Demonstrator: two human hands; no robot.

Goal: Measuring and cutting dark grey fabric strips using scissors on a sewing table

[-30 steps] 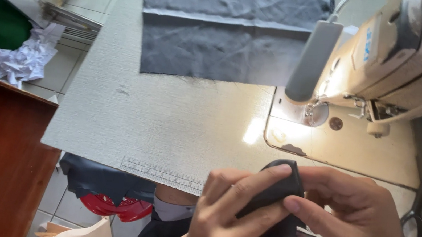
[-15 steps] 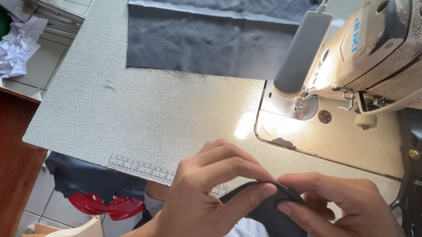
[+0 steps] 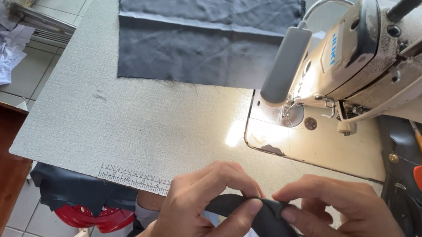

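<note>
Pinching tight at the near edge of the table (image 3: pixel 130 124), both hands are on one small strip of dark fabric (image 3: pixel 262 224). The left hand (image 3: pixel 198 224) has its fingers curled in, thumb and forefinger closed on the strip's left end, the thumb tip pressing down right at the fold. The right hand (image 3: pixel 353 227) comes in from the other side, fingers bent and closed on the same piece, its forefinger laid over the top and meeting the left thumb almost tip to tip. The strip curves down between them, its rounded lower end hanging just past the table edge, above the person's lap.

Up the table, well apart from the hands, a larger dark cloth (image 3: pixel 200 34) lies flat with a lighter fold line across it. The sewing machine (image 3: pixel 380 53) stands to the right, its lamp (image 3: pixel 285 63) shining on the metal plate. A printed ruler strip (image 3: pixel 134 177) runs along the table edge just left of the left hand.
</note>
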